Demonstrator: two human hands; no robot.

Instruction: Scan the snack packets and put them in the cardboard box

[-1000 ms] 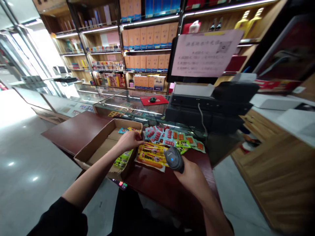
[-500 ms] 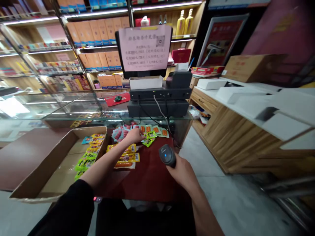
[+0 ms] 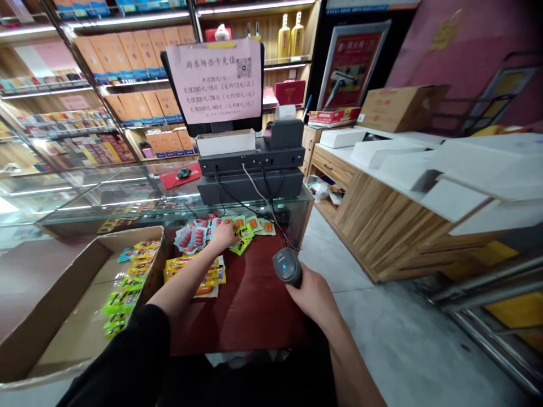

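My right hand [image 3: 314,294] is wrapped around a dark barcode scanner [image 3: 288,268] with a small blue light on its head, held above the front right of the red-brown table. My left hand [image 3: 224,236] reaches to the far side of the table, its fingers curled down among small snack packets. Whatever they pinch is hidden. Right beside the fingertips lie green packets [image 3: 242,240]. Clear packets of reddish sausages [image 3: 190,237] are left of this hand, and packets of orange sausages [image 3: 253,224] lie behind and right. Yellow sausage packets [image 3: 214,276] sit under my left forearm.
An open cardboard box [image 3: 80,311] with green, yellow and blue packets stands at the left. Behind the table are a glass counter [image 3: 127,198], a cash drawer with cables [image 3: 250,185] and a monitor covered by a pink paper sign [image 3: 216,85]. A wooden cabinet [image 3: 373,226] stands right.
The view has swung a little to the right, so the table and shelves sit further left. My left hand stays among the packets, and the scanner remains in my right hand.
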